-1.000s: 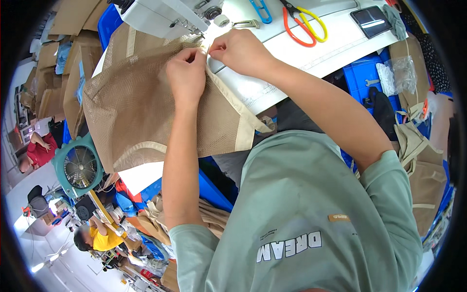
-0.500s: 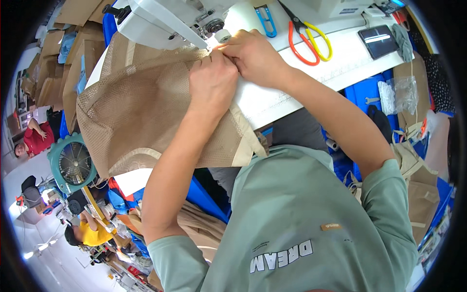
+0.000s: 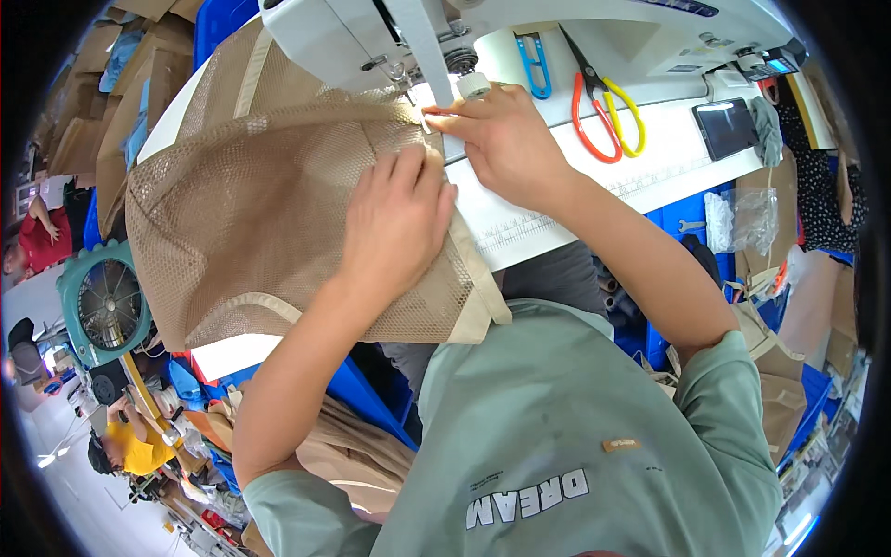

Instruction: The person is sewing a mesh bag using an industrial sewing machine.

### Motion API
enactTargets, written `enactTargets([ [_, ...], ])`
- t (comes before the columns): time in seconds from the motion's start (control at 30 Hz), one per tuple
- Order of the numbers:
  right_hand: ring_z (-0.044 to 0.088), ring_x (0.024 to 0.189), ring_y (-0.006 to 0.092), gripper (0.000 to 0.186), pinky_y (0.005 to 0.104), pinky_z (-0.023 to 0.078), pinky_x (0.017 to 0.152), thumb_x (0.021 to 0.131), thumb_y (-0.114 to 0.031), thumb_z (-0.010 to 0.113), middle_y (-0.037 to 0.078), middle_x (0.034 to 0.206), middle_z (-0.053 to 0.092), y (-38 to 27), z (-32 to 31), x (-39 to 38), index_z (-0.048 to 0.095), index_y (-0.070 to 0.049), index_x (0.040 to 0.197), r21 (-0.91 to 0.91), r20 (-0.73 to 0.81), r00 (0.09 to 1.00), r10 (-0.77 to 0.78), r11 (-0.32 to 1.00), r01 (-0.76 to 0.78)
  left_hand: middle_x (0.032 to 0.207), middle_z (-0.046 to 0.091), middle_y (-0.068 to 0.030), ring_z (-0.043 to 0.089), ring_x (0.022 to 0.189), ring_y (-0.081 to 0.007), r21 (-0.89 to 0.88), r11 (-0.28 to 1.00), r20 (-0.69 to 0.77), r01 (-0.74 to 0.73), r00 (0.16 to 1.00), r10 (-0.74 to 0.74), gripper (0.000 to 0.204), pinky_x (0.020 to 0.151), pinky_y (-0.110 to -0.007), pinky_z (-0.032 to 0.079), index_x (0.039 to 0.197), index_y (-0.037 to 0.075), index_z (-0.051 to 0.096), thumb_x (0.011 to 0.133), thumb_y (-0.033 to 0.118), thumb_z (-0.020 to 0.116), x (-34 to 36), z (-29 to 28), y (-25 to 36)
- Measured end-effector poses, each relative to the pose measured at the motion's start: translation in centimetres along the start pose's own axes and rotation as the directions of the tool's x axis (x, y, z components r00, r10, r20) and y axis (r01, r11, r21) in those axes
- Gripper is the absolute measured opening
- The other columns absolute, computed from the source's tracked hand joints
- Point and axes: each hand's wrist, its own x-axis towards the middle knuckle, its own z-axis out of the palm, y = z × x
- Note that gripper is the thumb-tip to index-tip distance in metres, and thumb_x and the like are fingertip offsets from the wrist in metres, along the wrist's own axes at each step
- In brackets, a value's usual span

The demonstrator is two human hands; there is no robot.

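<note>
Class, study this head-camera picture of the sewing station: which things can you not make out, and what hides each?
- Head view: the needle, hidden behind the right hand.
- Mesh bag seam, covered by the left hand.
- Sewing machine top, cut off by the upper edge.
- Dark screen: too small to read.

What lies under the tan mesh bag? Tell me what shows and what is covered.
Under the tan mesh bag the white table shows at its right edge, and a white strip below its lower edge. The left hand presses on top. The surface directly beneath the mesh is covered.
</note>
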Motion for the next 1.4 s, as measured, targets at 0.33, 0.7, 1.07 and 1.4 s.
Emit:
enactTargets([
  [0.33, 0.065, 0.113, 0.0288, 0.032, 0.0448, 0.048, 0.097, 0.092, -0.018, 0.069, 0.008, 0.125, 0.072, -3.2, -0.2, -0.3, 0.076, -0.003, 0.120, -0.137, -0.054, 0.997, -0.058, 0.989, 0.050, 0.135, 0.061, -0.0163, 0.058, 0.123, -0.0356, -0.121, 0.993, -0.025, 0.013, 1.000, -0.016, 0.040, 0.101, -0.047, 0.047, 0.133, 0.000, 0.067, 0.097, 0.017, 0.070, -2.2, 0.4, -0.9],
  [0.7, 0.067, 0.100, 0.0277, 0.021, 0.0416, 0.051, 0.087, 0.090, -0.013, 0.077, 0.005, 0.109, 0.072, -3.7, 1.1, 0.1, 0.078, -0.008, 0.110, -0.015, -0.113, 0.990, 0.085, 0.996, -0.087, 0.141, 0.061, -0.0164, 0.060, 0.122, -0.0377, -0.291, 0.956, -0.056, -0.024, 0.998, 0.008, 0.039, 0.104, -0.048, 0.050, 0.130, 0.000, 0.069, 0.092, 0.005, 0.067, -3.4, 0.7, -0.6],
  [1.07, 0.062, 0.113, 0.0270, 0.027, 0.0432, 0.047, 0.092, 0.090, -0.019, 0.076, 0.006, 0.120, 0.068, -3.9, 0.9, -0.8, 0.076, -0.009, 0.115, -0.180, -0.097, 0.995, 0.012, 0.983, -0.030, 0.132, 0.061, -0.0167, 0.063, 0.110, -0.0381, -0.145, 0.989, -0.138, 0.011, 0.990, -0.032, 0.043, 0.095, -0.047, 0.055, 0.133, 0.000, 0.063, 0.091, 0.006, 0.069, -0.1, 1.7, -2.8],
  [1.4, 0.071, 0.065, 0.0314, 0.024, 0.0398, 0.052, 0.059, 0.099, -0.021, 0.073, 0.019, 0.075, 0.072, -3.0, -1.4, 0.6, 0.078, 0.002, 0.102, 0.260, -0.096, 0.871, 0.483, 0.856, -0.446, 0.130, 0.061, -0.0135, 0.059, 0.103, -0.0322, 0.067, 0.998, -0.105, 0.008, 0.994, -0.001, 0.048, 0.089, -0.044, 0.051, 0.132, -0.001, 0.062, 0.088, 0.017, 0.070, 0.0, 2.0, -2.7],
])
